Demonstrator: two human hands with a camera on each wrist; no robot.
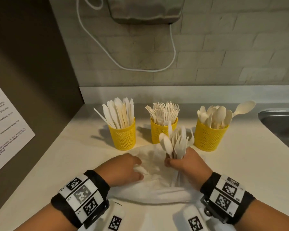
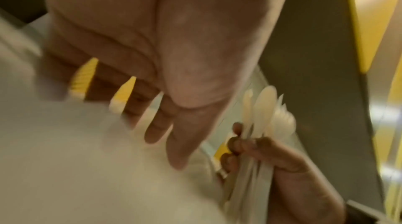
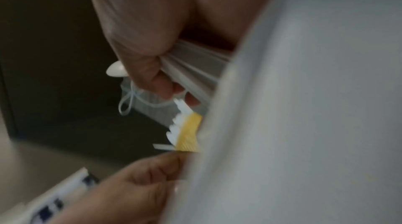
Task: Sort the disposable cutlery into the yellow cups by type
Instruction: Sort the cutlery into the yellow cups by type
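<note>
Three yellow mesh cups stand in a row at the back of the counter: a knife cup (image 1: 123, 136), a fork cup (image 1: 158, 132) and a spoon cup (image 1: 208, 139). My right hand (image 1: 175, 161) grips an upright bundle of mixed white cutlery (image 1: 173, 144) by the handles, just in front of the fork cup. The same bundle (image 2: 267, 112) shows in the left wrist view, with spoons and fork tines fanned out. My left hand (image 1: 128, 167) lies on a crumpled white plastic bag (image 1: 153, 184) with its fingers (image 2: 156, 131) fairly straight.
A steel sink (image 1: 280, 124) sits at the right edge of the counter. A dark panel with a printed notice (image 1: 5, 127) walls off the left side. A metal wall unit (image 1: 145, 10) with a white cable hangs above the cups.
</note>
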